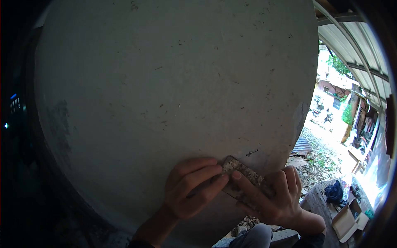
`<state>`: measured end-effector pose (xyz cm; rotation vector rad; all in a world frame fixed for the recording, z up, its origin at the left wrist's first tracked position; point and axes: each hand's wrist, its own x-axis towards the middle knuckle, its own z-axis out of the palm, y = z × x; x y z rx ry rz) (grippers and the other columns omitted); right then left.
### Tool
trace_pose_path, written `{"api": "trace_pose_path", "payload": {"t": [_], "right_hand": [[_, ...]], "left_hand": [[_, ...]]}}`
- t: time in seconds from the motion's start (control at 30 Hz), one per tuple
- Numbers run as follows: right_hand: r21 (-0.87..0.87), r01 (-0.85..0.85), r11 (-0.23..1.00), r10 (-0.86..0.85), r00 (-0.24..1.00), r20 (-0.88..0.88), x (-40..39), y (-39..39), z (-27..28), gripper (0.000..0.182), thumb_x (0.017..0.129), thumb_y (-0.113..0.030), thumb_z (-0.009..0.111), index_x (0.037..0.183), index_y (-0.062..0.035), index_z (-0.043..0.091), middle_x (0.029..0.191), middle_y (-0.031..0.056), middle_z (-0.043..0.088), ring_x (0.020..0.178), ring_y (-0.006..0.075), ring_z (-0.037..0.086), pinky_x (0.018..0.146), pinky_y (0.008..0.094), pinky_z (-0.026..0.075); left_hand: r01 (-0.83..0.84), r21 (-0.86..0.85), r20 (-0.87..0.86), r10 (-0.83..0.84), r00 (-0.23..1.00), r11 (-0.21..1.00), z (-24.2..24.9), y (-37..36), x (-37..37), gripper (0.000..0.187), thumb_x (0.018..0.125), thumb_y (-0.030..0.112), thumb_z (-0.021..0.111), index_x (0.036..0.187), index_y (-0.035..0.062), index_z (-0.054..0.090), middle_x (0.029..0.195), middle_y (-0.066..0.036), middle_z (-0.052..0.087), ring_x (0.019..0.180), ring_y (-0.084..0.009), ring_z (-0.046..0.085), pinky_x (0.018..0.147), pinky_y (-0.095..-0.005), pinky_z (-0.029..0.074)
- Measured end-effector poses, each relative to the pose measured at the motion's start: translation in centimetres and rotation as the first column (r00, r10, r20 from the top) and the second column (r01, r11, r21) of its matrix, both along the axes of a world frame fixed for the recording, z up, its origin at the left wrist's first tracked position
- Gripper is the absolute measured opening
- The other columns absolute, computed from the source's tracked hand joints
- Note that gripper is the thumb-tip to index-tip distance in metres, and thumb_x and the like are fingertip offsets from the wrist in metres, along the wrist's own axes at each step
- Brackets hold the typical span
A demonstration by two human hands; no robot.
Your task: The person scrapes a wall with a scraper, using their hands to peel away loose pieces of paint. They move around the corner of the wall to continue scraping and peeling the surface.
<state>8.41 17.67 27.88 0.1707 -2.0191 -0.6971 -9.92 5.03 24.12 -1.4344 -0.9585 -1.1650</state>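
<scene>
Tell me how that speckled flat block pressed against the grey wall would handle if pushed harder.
The block looks rigid, keeping straight edges under both hands. Its gritty, speckled face probably grips the grey wall rather than slipping. The left hand and right hand both press it, so it seems manageable, not heavy.

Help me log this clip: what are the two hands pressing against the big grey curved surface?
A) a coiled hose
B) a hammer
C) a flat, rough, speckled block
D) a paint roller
C: the left hand and right hand together hold a flat speckled block against the grey curved surface.
</scene>
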Motion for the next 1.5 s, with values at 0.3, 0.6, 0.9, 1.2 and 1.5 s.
{"api": "trace_pose_path", "payload": {"t": [0.3,0.6,0.9,1.2,1.5], "right_hand": [[-0.079,0.042,0.996,-0.038,0.998,0.050,1.0,-0.9,0.0,0.049,0.088,-0.049,0.072,0.130,-0.0238,0.073,0.079,-0.0009,0.035,0.068,0.0159,0.039,0.056,0.0301,0.039],[-0.086,0.071,0.994,-0.069,0.997,0.032,1.4,-0.9,-0.5,0.049,0.088,-0.048,0.072,0.130,-0.0236,0.073,0.082,0.0000,0.035,0.070,0.0187,0.039,0.061,0.0341,0.038],[-0.087,0.072,0.994,-0.072,0.997,0.002,0.9,-1.5,-0.2,0.049,0.086,-0.046,0.074,0.130,-0.0229,0.073,0.083,0.0005,0.036,0.073,0.0198,0.039,0.064,0.0361,0.035],[-0.036,0.100,0.994,-0.102,0.993,-0.054,0.8,-1.0,-0.8,0.055,0.081,-0.046,0.077,0.130,-0.0209,0.073,0.084,0.0010,0.036,0.074,0.0203,0.038,0.065,0.0363,0.034],[-0.112,0.248,0.962,-0.248,0.969,0.015,4.0,-2.0,0.2,0.054,0.083,-0.044,0.076,0.130,-0.0185,0.072,0.087,0.0019,0.035,0.075,0.0207,0.038,0.065,0.0368,0.034]], "left_hand": [[-0.002,-0.007,-0.023,0.001,1.000,1.000,0.4,-0.2,0.1,0.020,0.077,0.005,0.080,0.097,0.0077,0.075,0.106,-0.006,0.070,0.102,-0.0242,0.067,0.079,-0.0338,0.061],[-0.044,-0.009,-0.066,0.044,0.997,0.999,0.5,0.0,-0.1,0.030,0.072,0.002,0.082,0.101,0.0087,0.076,0.106,-0.006,0.070,0.100,-0.0270,0.067,0.079,-0.0368,0.061],[-0.044,0.029,-0.051,0.045,0.998,0.999,0.4,0.2,-0.1,0.028,0.071,0.004,0.083,0.098,0.0095,0.077,0.106,-0.005,0.070,0.100,-0.0254,0.067,0.078,-0.0352,0.060],[-0.046,0.010,-0.047,0.046,0.998,0.999,0.4,0.1,0.2,0.024,0.074,0.005,0.081,0.098,0.0100,0.077,0.108,-0.003,0.070,0.103,-0.0236,0.066,0.081,-0.0352,0.059],[-0.040,-0.038,-0.066,0.037,0.997,0.998,0.3,-0.4,-0.2,0.023,0.080,0.008,0.078,0.103,0.0108,0.076,0.108,-0.002,0.071,0.105,-0.0226,0.066,0.083,-0.0363,0.057]]}}
